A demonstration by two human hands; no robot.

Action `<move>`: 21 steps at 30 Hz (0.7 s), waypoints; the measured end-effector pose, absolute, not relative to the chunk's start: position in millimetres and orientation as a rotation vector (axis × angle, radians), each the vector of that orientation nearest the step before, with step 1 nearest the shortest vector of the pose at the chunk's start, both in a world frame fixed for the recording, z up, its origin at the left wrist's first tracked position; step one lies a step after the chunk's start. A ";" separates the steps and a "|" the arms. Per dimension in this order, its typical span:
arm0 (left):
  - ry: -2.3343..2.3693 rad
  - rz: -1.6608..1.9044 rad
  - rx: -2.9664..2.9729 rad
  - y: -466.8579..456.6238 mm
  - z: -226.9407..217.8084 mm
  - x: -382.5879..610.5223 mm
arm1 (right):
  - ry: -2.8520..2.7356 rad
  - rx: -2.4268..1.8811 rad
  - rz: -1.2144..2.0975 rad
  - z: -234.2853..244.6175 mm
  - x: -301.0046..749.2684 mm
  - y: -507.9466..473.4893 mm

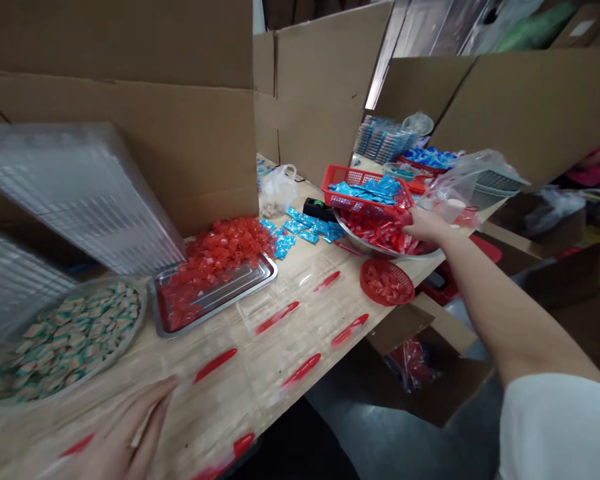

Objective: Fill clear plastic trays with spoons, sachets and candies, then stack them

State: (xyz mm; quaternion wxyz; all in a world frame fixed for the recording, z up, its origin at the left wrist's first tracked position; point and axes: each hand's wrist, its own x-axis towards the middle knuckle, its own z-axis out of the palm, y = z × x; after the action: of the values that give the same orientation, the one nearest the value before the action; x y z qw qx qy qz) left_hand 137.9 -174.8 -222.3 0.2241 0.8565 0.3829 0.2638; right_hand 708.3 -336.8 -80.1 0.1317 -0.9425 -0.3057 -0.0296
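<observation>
- Red sticks [276,317] are lying in most clear trays [305,277], nothing else in them yet.
- Right hand [425,225] is digging in the stick bowl [365,250], grip unclear.
- Left hand [125,433] is lying flat on trays.

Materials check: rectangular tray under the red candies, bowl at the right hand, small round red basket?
Rectangular tray: looks like stainless steel, with a bright grey sheen and a rolled rim.
Bowl, where the right hand reaches: likely the same metal, with a thin shiny rim.
Round red basket: probably moulded plastic, uniform red with an open lattice wall.
</observation>
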 end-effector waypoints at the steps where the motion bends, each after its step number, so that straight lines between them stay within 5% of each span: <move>1: 1.047 0.672 2.248 -184.5 -214.9 153.9 | -0.932 -2.711 -0.090 -76.4 691.0 -332.6; 8: 0.611 0.620 0.804 -245.4 -156.3 271.4 | -1.668 -1.879 0.364 -131.5 444.8 -270.0; 10: 0.621 0.699 0.564 -245.2 -153.8 271.4 | -1.729 -1.749 0.251 -154.6 377.0 -261.9; 14: 0.756 0.771 0.351 -250.4 -163.6 227.4 | -1.865 -1.772 0.029 -185.1 298.1 -260.2; 21: 1.068 0.871 0.695 -244.8 -175.2 126.6 | -2.079 -1.461 0.571 -178.6 256.7 -281.8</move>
State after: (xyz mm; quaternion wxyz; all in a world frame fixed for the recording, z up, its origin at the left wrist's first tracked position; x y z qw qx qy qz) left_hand 126.6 -244.8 -175.2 0.7167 0.3142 0.4824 0.3935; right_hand 256.7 -281.8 -178.6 0.2656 -0.5408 -0.7696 0.2114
